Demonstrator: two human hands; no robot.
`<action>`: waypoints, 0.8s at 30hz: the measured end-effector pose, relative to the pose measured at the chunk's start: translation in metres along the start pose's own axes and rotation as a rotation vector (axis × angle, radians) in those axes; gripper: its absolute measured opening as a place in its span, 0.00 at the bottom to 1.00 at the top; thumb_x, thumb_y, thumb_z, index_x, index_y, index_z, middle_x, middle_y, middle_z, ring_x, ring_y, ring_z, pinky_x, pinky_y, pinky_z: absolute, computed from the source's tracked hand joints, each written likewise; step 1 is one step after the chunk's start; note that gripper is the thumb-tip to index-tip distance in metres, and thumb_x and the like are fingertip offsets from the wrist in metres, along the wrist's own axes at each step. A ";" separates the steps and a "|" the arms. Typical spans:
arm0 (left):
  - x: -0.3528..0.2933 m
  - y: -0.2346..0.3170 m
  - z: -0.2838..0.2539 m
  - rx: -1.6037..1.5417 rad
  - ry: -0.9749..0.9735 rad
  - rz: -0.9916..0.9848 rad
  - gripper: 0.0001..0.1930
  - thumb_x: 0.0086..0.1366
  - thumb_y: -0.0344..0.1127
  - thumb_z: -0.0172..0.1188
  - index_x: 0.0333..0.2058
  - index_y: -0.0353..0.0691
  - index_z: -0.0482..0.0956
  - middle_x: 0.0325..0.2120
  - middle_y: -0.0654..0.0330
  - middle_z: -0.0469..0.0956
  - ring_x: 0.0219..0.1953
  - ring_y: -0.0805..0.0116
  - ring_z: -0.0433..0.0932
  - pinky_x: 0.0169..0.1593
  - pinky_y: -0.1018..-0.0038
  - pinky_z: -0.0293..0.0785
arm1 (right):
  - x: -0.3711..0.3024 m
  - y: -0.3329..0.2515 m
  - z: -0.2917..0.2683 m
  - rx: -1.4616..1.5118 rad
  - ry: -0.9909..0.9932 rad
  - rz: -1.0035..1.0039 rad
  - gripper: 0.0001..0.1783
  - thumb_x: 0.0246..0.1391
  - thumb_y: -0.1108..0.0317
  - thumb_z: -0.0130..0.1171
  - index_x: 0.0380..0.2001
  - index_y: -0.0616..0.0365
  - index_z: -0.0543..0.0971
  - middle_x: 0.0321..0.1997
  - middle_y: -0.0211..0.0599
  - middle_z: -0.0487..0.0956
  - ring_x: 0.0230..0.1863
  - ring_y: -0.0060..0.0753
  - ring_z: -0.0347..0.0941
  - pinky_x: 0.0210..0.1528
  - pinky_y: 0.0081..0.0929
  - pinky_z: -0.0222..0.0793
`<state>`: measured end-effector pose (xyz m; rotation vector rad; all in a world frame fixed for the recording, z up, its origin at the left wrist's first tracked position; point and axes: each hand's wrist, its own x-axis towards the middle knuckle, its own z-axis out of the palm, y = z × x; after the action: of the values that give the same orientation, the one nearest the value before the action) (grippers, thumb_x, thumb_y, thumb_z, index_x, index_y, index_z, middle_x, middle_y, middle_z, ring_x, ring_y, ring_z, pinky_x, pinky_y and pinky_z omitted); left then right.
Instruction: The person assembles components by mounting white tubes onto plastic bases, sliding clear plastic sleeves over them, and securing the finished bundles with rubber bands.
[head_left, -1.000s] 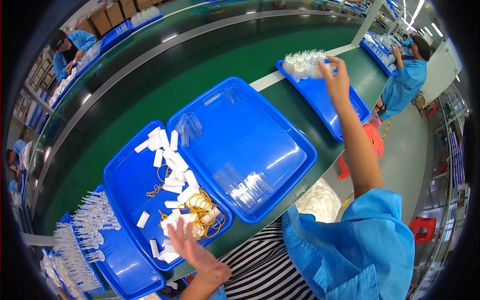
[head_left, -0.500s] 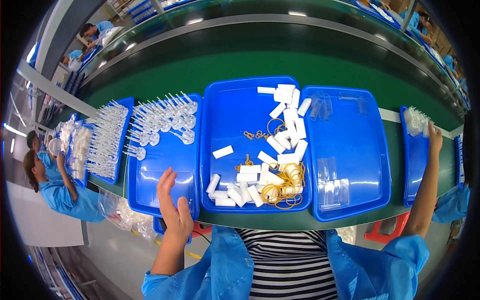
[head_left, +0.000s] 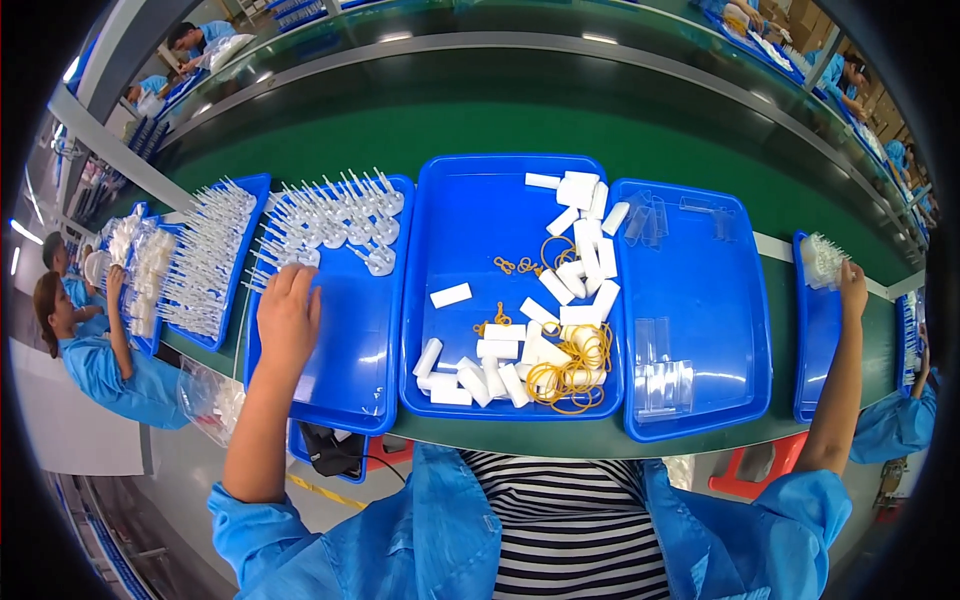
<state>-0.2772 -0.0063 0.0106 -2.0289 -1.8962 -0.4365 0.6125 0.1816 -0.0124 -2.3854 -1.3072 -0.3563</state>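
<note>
1. One change stands out: the left hand [head_left: 288, 305], half a second ago raised with spread fingers over bare tray, now sits at the near edge of the stemmed clear pieces [head_left: 350, 225], left of centre in the frame; that seems to bring the left side of the work into contact range.
2. The right hand [head_left: 852, 288] has stayed at the cluster of pale pieces [head_left: 823, 262] at the right of the frame, on the far right tray [head_left: 815, 345]; the work thus appears to span two outer trays at once.
3. The left forearm [head_left: 268, 420] rises steeply from the lower left; its hand is back-upward, fingers bent and drawn close together over the left tray [head_left: 350, 350]; whether they grip a piece cannot be told.
4. The right forearm [head_left: 835, 400] reaches up from the lower right, elbow bent; its fingers curl at the cluster's side, and any grip there is too small to tell.
5. Between the hands, on the green desk [head_left: 520, 432], the middle tray [head_left: 460, 230] carries white blocks [head_left: 498, 348] and tan bands [head_left: 572, 372]; the tray right of centre [head_left: 710, 300] carries clear tubes [head_left: 665, 385]; neither hand touches these.
</note>
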 end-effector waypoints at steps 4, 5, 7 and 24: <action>0.011 -0.014 0.021 0.143 -0.054 -0.016 0.14 0.52 0.29 0.58 0.39 0.41 0.72 0.37 0.56 0.72 0.38 0.57 0.73 0.40 0.67 0.70 | -0.009 -0.009 -0.003 0.042 0.040 -0.126 0.34 0.49 0.34 0.46 0.45 0.53 0.74 0.36 0.46 0.78 0.37 0.45 0.75 0.39 0.34 0.69; 0.016 -0.016 0.027 0.121 -0.044 -0.007 0.14 0.52 0.29 0.58 0.39 0.41 0.72 0.37 0.56 0.72 0.38 0.57 0.73 0.40 0.67 0.70 | -0.003 0.009 -0.013 0.025 0.058 -0.117 0.34 0.49 0.34 0.46 0.45 0.53 0.74 0.36 0.46 0.78 0.37 0.45 0.75 0.39 0.34 0.69; 0.014 -0.019 0.029 0.199 -0.071 -0.060 0.14 0.52 0.30 0.58 0.40 0.41 0.72 0.37 0.57 0.71 0.38 0.57 0.73 0.39 0.67 0.71 | -0.013 -0.015 -0.015 0.450 -0.288 0.223 0.37 0.48 0.32 0.47 0.49 0.52 0.72 0.29 0.39 0.76 0.27 0.28 0.70 0.25 0.23 0.64; -0.016 0.004 0.005 -0.235 -0.067 -0.214 0.11 0.50 0.23 0.56 0.35 0.38 0.71 0.34 0.52 0.70 0.34 0.50 0.73 0.35 0.65 0.71 | -0.019 -0.005 -0.007 0.426 -0.225 0.272 0.35 0.50 0.37 0.47 0.53 0.52 0.69 0.27 0.34 0.73 0.21 0.24 0.63 0.19 0.22 0.57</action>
<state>-0.2744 -0.0184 -0.0008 -2.0092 -2.2057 -0.6824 0.5981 0.1670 -0.0125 -2.2317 -1.0007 0.2533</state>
